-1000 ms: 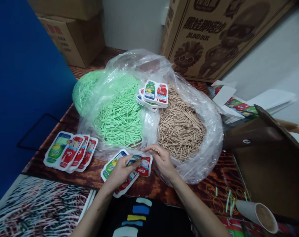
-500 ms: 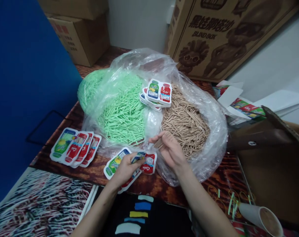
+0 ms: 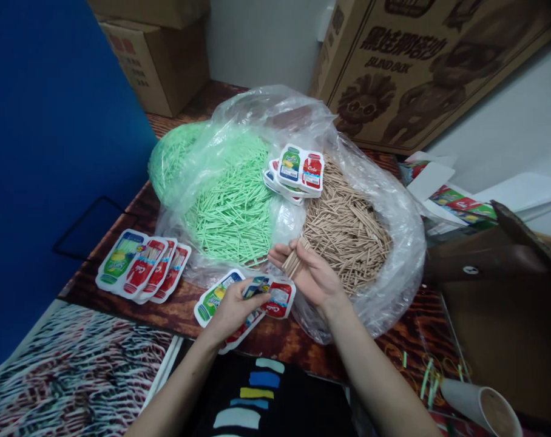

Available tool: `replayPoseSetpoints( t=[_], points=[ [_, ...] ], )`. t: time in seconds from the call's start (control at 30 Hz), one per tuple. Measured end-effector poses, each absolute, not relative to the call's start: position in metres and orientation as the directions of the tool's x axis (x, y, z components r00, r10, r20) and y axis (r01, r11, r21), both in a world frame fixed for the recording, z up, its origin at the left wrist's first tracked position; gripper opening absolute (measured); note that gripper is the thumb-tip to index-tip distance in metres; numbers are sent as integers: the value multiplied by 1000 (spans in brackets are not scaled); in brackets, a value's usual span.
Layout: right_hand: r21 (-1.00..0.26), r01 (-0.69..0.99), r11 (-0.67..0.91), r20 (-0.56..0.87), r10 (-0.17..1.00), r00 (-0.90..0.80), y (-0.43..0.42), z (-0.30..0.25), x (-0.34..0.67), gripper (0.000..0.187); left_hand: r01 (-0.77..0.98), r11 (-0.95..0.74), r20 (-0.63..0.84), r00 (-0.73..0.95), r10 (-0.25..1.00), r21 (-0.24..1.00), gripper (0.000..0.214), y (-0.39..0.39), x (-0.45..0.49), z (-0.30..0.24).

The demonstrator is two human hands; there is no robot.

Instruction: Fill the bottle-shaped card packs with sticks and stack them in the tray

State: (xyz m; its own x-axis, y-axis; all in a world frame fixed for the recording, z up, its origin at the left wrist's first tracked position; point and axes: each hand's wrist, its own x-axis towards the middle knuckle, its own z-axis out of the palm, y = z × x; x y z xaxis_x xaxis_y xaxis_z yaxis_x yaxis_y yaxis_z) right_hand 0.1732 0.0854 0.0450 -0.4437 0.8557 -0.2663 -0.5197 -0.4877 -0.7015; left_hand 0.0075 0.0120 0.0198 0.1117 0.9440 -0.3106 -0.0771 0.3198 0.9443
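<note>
My left hand (image 3: 232, 309) is closed on a bottle-shaped blister card (image 3: 275, 298), holding it on the table over a few more cards. My right hand (image 3: 309, 273) pinches a small bundle of tan sticks (image 3: 294, 261) just above that card. Behind the hands, clear plastic bags hold a heap of green sticks (image 3: 232, 206) and a heap of tan sticks (image 3: 348, 230). A small stack of cards (image 3: 298, 173) rests on top between the two heaps.
Several filled cards (image 3: 141, 273) lie fanned at the left on the wooden table (image 3: 284, 340). Cardboard boxes (image 3: 412, 67) stand behind. A blue panel (image 3: 43, 152) is at left, a paper cup (image 3: 482, 406) and rubber bands at lower right.
My right hand has lifted from the edge of the tan heap with a pinch of tan sticks and turned palm up. The left hand kept its hold on the card.
</note>
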Motion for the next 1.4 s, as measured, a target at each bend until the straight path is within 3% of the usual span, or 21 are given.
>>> replayPoseSetpoints(
  t=[0.17,0.37,0.57,0.87,1.03,1.23,1.4],
  points=[
    [-668,-527,-525,-315,841,-440,80,46,170,15,-95,332,-330,38,943,938,18,12,9,18],
    [-710,-559,-428,-311,903,-296,73,42,173,14,-113,329,-334,-24,942,937,23,10,10,17],
    [-700,-585,-410,-302,912,-278,73,38,171,11,-57,337,-341,-83,936,940,24,10,13,16],
    [-748,-563,-350,-250,936,-249,76,45,168,15,-91,330,-334,-31,942,940,22,9,15,21],
    [-686,-616,-388,-325,920,-217,70,42,161,14,-114,359,-364,-30,931,926,22,7,18,12],
    [-646,-660,-383,-300,923,-242,76,42,171,10,-92,269,-276,-79,958,959,23,6,18,6],
    [-564,-694,-448,-307,894,-327,87,54,174,12,-111,285,-290,-33,956,952,25,6,20,3]
  ],
)
